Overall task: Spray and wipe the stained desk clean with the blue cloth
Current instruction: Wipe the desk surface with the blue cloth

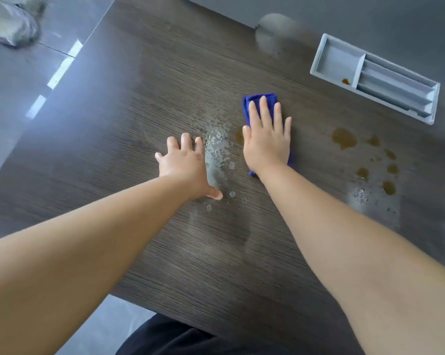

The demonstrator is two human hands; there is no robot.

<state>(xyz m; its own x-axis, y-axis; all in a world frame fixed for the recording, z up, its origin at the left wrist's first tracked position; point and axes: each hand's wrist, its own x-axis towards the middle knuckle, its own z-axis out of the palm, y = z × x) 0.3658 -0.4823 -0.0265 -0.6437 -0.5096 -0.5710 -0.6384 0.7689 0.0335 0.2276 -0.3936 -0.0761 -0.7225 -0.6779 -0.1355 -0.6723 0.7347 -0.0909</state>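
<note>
The dark wood-grain desk (144, 93) fills the view. My right hand (266, 139) lies flat with straight fingers on the folded blue cloth (252, 102), pressing it onto the desk. My left hand (184, 162) rests flat on the desk beside it, fingers spread. Between the hands lies a wet patch of spray droplets (217, 149). A small brown stain (239, 135) shows at the right hand's thumb. More brown stains (344, 138) dot the desk to the right, with another wet patch (361, 196) near them. No spray bottle is in view.
A grey compartment tray (375, 78) is set into the desk at the back right, with a brown spot inside. A grey wall runs behind it. The desk's left edge meets a glossy floor (24, 80), where a grey bundle (11, 24) lies.
</note>
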